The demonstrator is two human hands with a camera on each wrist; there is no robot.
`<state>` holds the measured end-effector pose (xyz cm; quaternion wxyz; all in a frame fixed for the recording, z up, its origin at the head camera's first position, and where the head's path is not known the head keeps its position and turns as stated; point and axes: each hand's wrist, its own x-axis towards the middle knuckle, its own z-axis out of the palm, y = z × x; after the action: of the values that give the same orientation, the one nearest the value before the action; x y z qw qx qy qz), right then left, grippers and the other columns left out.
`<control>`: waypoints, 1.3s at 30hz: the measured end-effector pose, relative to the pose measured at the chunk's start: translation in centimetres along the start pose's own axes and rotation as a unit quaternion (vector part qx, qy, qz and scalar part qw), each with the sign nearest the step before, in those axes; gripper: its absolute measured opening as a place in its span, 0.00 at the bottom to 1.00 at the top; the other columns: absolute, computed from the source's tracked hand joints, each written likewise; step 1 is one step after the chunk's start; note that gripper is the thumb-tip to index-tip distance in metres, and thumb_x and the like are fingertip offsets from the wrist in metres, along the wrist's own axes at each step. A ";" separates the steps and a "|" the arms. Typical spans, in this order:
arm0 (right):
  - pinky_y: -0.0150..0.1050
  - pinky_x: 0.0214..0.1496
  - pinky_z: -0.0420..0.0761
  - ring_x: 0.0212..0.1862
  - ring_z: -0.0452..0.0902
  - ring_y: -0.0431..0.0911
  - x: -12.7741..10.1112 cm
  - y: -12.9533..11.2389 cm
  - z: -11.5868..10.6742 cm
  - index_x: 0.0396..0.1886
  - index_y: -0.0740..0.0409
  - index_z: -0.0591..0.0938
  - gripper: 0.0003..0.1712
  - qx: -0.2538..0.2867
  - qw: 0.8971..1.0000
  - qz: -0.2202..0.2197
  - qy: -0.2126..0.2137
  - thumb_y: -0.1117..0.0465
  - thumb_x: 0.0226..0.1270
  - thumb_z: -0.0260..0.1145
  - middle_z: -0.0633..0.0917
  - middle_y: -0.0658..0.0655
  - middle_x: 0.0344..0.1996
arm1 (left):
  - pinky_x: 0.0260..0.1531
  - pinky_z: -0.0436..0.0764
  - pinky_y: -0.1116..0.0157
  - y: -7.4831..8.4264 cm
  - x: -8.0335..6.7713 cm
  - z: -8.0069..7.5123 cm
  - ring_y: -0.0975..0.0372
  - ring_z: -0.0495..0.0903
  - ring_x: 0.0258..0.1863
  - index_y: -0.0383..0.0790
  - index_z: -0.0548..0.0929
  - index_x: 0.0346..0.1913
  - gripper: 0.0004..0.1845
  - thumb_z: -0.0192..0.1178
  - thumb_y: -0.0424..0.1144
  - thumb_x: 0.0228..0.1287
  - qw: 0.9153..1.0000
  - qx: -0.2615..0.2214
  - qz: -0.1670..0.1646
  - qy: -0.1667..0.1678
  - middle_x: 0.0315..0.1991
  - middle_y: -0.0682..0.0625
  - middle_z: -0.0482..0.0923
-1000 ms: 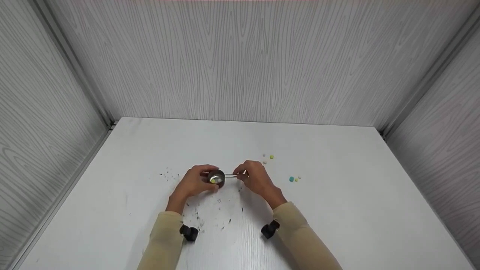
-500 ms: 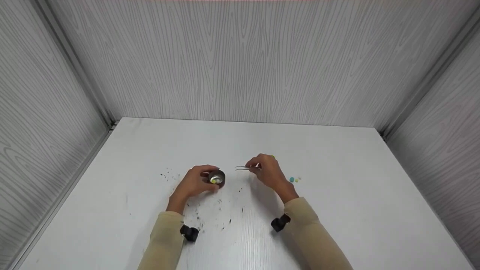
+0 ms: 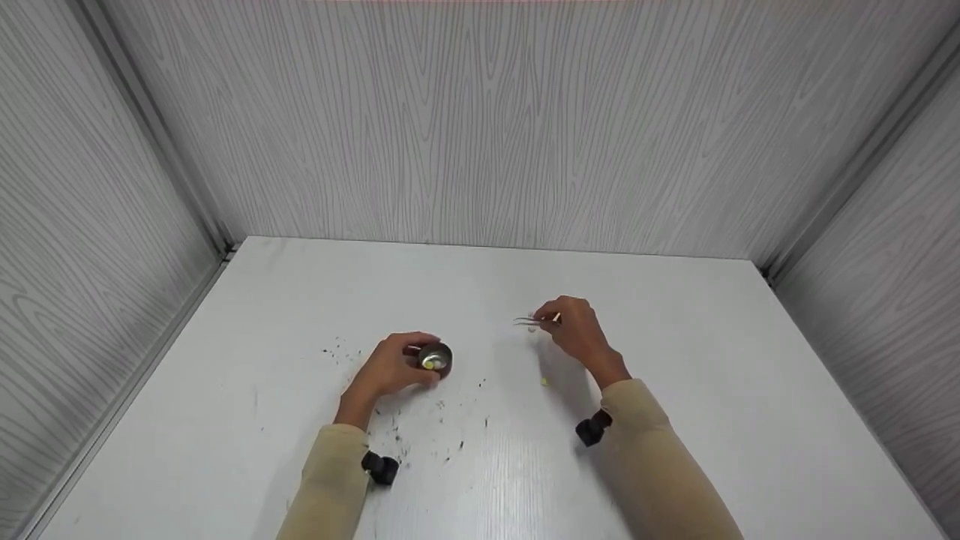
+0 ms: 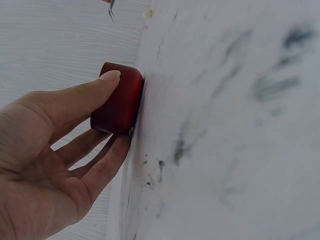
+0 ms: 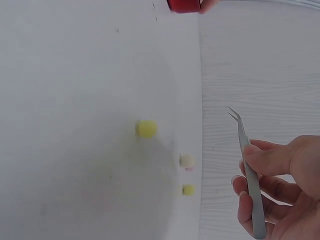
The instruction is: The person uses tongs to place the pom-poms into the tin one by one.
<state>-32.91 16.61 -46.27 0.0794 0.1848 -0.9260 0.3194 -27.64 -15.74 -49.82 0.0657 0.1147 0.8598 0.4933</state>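
My left hand (image 3: 394,367) grips a small round metal cup (image 3: 447,361), thumb on one side and fingers on the other. A yellow bead-like piece (image 3: 429,365) and a whitish one lie inside it. The left wrist view shows the cup's red outer wall (image 4: 122,102) close over the table. My right hand (image 3: 577,330) holds fine tweezers (image 5: 253,185) between thumb and fingers. Their bent tips point left, slightly apart, with nothing between them. Whitish pieces (image 3: 532,328) lie beside the tweezers in the head view. A yellow piece (image 3: 544,382) lies nearer the person.
Dark specks and smudges (image 3: 397,435) mark the white table (image 3: 300,285) around the left hand. In the right wrist view a pale piece (image 5: 187,161), a bit of pink and a yellow piece (image 5: 188,190) lie together. Grey wood-grain panels (image 3: 480,135) stand behind and at both sides.
My right hand has moved right and away from the cup with the tweezers, now covering the blue piece's spot. A yellow piece shows on the table nearer the person. The left hand stays put.
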 end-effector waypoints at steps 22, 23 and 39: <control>0.52 0.48 0.83 0.44 0.83 0.55 -0.2 3.6 -0.2 0.42 0.62 0.91 0.08 -0.037 0.997 0.064 -0.006 0.72 0.67 0.69 0.89 0.63 0.40 | 0.63 0.79 0.44 -0.1 -0.1 0.1 0.42 0.81 0.61 0.37 0.82 0.64 0.30 0.76 0.30 0.56 1.000 -0.002 0.004 -0.001 0.61 0.36 0.82; 0.52 0.49 0.83 0.44 0.83 0.55 -0.2 3.6 -0.2 0.42 0.62 0.91 0.08 -0.037 0.997 0.063 -0.005 0.72 0.67 0.69 0.89 0.63 0.41 | 0.63 0.79 0.44 -0.2 0.0 0.1 0.42 0.81 0.61 0.37 0.82 0.64 0.30 0.76 0.30 0.56 1.000 -0.002 0.004 0.000 0.61 0.36 0.82; 0.52 0.47 0.84 0.44 0.85 0.57 -0.1 3.6 0.1 0.40 0.63 0.92 0.09 -0.033 0.998 0.054 0.005 0.75 0.66 0.69 0.90 0.64 0.39 | 0.62 0.80 0.45 -0.2 0.0 0.0 0.42 0.81 0.61 0.37 0.82 0.64 0.30 0.76 0.29 0.56 1.000 -0.004 0.000 0.001 0.61 0.36 0.82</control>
<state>-34.22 19.20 -48.43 0.0726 0.1298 -0.9445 0.2931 -27.63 -15.83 -50.03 0.0655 0.1143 0.8579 0.4966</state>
